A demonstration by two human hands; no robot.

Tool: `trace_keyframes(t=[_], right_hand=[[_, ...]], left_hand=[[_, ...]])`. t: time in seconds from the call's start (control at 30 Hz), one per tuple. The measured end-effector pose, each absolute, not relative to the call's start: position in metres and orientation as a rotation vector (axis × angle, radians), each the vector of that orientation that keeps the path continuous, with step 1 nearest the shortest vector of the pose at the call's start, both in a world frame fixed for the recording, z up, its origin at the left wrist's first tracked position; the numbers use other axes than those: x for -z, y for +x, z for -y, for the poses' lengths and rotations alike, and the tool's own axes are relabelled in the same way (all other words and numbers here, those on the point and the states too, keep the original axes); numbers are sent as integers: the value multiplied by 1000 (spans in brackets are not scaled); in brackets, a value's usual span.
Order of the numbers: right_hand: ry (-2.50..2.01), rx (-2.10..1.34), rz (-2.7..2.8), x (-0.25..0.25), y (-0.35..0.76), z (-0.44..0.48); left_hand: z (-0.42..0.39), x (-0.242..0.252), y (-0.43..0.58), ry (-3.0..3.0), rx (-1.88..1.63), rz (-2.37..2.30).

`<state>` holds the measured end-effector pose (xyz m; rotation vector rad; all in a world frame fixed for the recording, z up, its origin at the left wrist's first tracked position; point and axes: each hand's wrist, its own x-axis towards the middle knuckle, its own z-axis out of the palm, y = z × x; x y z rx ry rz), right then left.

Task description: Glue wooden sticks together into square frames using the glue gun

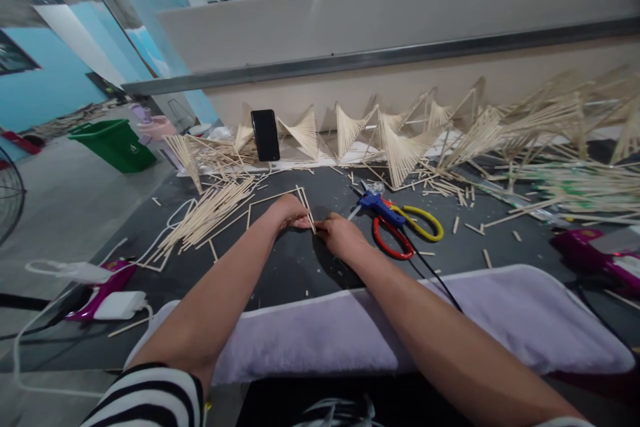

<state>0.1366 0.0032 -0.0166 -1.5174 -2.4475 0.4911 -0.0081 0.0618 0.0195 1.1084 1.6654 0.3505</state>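
Note:
My left hand (293, 211) is closed on thin wooden sticks (302, 196) that point away from me over the dark table. Close to its right, my right hand (336, 233) pinches at the near end of the same sticks; its fingertips are partly hidden. A frame of joined sticks (270, 199) extends left from them, partly behind my left hand and forearm. Just right of my right hand lie blue-bodied pliers (381, 208) and a tool with red and yellow handles (423, 221), partly overlapping.
Loose sticks (215, 210) lie in a pile at left. Twisted stick models (403, 147) line the back wall, near an upright phone (265, 135). Purple power strips (107, 290) with cables sit at both sides. A lilac cloth (310, 340) covers the front edge.

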Motion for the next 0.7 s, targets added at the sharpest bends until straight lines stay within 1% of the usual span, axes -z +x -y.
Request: trace_keyframes(t=[0.37, 0.7], right_hand=[[-1627, -466, 2476, 15, 132, -4], [-1575, -458, 2440, 18, 134, -4]], left_hand=[[-63, -22, -9, 1153, -323, -1641], [-66, -23, -9, 1168, -290, -1613]])
